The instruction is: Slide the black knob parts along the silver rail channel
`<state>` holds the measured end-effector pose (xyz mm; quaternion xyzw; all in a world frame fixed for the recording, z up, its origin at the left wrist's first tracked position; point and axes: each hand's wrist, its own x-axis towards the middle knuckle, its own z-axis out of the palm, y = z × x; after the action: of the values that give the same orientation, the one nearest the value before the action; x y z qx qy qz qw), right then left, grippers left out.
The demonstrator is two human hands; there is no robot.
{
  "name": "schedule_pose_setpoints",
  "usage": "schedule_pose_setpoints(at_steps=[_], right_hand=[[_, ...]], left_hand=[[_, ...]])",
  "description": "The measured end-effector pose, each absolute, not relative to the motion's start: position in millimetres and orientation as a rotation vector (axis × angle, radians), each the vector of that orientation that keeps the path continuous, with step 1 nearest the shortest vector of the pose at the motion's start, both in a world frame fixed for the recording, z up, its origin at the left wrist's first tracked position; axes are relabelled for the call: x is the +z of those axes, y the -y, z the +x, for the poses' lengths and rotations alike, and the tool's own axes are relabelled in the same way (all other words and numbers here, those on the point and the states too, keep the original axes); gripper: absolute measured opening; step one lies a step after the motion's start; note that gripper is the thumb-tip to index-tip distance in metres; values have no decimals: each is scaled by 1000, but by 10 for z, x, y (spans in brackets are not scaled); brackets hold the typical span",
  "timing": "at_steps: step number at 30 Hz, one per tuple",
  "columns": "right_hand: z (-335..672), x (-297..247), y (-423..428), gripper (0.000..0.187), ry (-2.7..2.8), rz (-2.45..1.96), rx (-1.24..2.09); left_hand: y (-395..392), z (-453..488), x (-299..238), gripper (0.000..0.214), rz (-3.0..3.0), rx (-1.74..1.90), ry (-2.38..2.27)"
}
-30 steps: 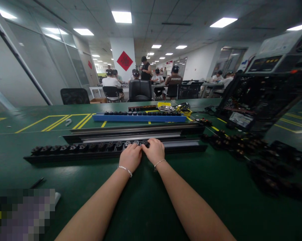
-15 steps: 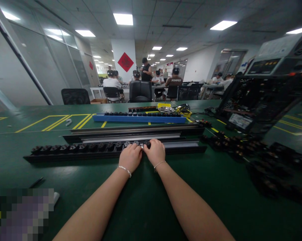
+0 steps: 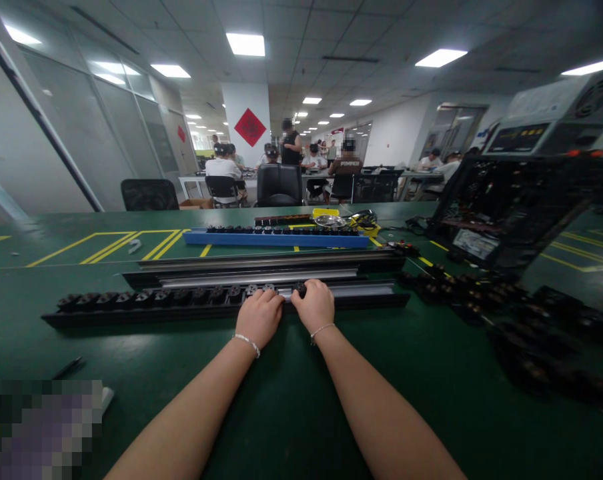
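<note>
A long black rail (image 3: pixel 369 301) lies across the table in front of me, with a row of round black parts (image 3: pixel 163 296) filling its left and middle stretch. My left hand (image 3: pixel 259 313) curls over the near edge of the rail at the end of that row. What its fingertips grip is hidden. My right hand (image 3: pixel 315 308) pinches one round black part (image 3: pixel 299 289) over the rail, just right of the row. A short silvery stretch of the rail's channel shows between my two hands.
Behind lie two more rails (image 3: pixel 261 276) and a blue rail (image 3: pixel 276 239) with black parts. Chained black parts (image 3: pixel 461 287) and an open computer case (image 3: pixel 486 207) occupy the right. A pen (image 3: pixel 67 368) is at lower left. People sit at far tables.
My right hand has shifted slightly right with the round black part, widening the space between my hands. My left hand stays at about the same spot on the rail.
</note>
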<state>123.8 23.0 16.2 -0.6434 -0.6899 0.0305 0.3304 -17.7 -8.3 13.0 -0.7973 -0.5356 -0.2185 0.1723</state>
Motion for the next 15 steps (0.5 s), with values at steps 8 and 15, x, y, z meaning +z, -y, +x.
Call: schedule_pose_setpoints(at_steps=[8, 15], right_hand=[[1275, 157, -238, 25, 1786, -1687, 62], [1332, 166, -249, 27, 1754, -1711, 65]], left_hand=[[72, -179, 116, 22, -2270, -631, 1482], [73, -175, 121, 21, -2261, -621, 1484]])
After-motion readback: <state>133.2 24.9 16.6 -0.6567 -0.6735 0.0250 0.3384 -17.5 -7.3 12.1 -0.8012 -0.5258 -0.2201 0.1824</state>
